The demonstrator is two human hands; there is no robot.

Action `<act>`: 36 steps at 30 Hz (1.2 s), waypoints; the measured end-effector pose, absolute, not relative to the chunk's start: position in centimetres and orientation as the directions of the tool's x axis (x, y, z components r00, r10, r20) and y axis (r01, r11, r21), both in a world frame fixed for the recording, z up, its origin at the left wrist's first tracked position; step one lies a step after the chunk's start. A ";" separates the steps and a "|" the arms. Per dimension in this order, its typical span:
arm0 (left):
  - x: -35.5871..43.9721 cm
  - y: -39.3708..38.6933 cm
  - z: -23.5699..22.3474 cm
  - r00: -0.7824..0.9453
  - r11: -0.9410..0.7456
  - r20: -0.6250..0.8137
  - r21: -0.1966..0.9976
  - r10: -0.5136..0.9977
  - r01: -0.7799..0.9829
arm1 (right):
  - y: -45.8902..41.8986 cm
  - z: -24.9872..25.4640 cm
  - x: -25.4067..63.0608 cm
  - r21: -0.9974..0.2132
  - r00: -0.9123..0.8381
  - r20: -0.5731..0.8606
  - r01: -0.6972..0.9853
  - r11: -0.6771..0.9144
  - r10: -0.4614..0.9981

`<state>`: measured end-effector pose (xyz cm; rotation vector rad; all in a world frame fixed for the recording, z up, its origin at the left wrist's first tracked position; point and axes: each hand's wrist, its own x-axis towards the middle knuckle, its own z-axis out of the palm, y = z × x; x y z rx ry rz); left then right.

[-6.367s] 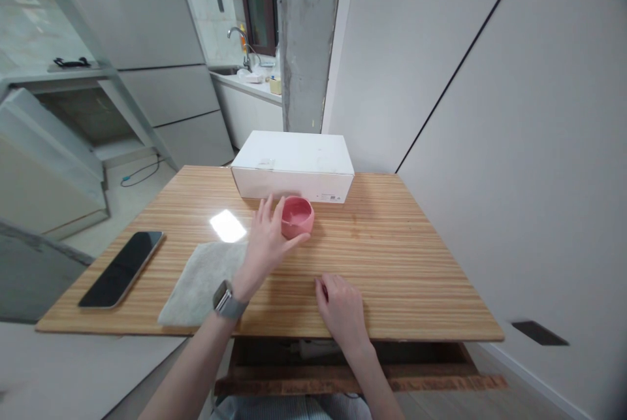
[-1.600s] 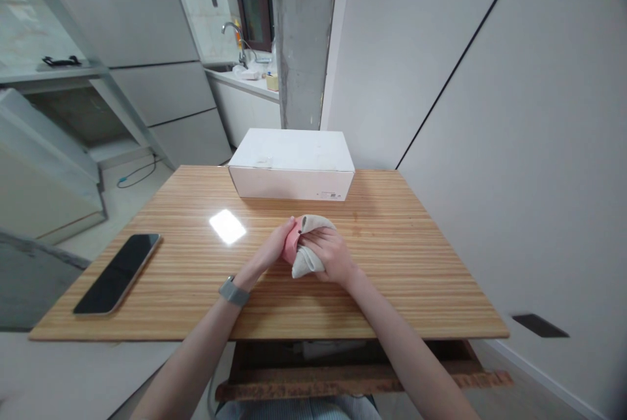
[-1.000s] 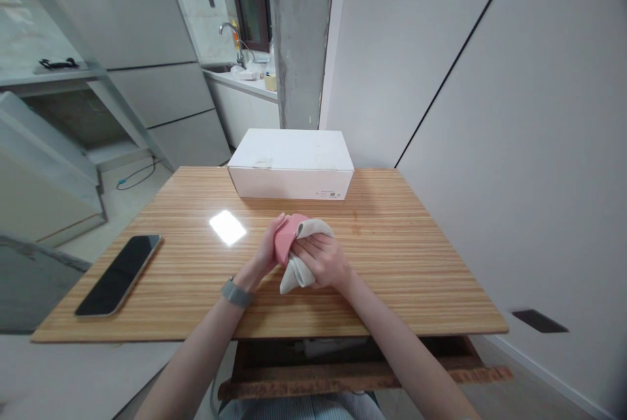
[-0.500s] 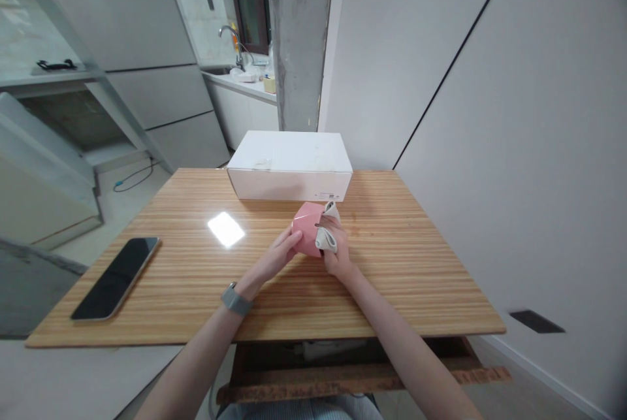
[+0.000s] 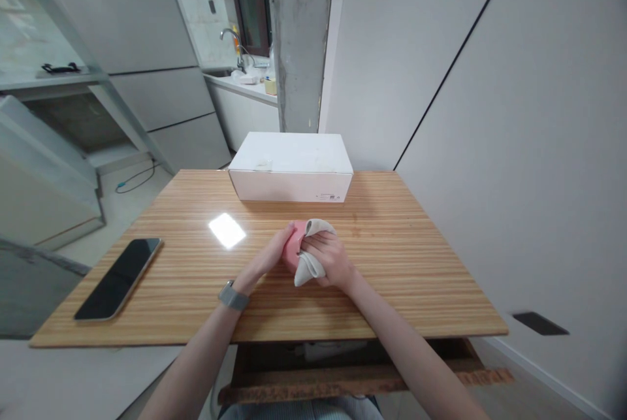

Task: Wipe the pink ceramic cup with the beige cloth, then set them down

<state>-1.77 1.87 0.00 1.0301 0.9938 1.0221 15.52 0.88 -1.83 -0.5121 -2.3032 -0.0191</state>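
Observation:
A small pink bowl point(image 5: 292, 247) is held just above the wooden table point(image 5: 401, 263), mostly covered by my hands. My left hand point(image 5: 271, 255), with a grey watch on its wrist, grips the bowl's left side. My right hand point(image 5: 329, 259) is closed on a beige cloth point(image 5: 309, 264) and presses it against the bowl's right side and top. Part of the cloth hangs down below my fingers.
A white cardboard box point(image 5: 292, 174) stands at the table's far edge, just behind my hands. A dark phone point(image 5: 119, 269) lies face up near the table's left front corner. A white wall runs close along the right side.
Half a second ago the bowl was tipped up higher near the box; now both hands have come back toward me and lower, with the cloth over the bowl's top and right side.

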 end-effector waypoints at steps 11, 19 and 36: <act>-0.9 1.2 -1.0 0.374 0.185 0.008 0.859 0.928 -0.478 | 1.6 -0.4 15.4 -0.444 -0.368 0.745 0.349 0.825 0.556; -1.9 2.2 -0.6 0.265 0.167 -0.071 0.918 0.962 -0.360 | 0.9 0.1 15.0 -0.037 -0.661 0.689 0.377 0.926 0.296; -1.1 1.7 -0.4 0.192 0.132 -0.052 0.892 0.980 -0.432 | -1.3 1.4 12.5 -0.781 -0.166 0.558 0.226 0.582 0.813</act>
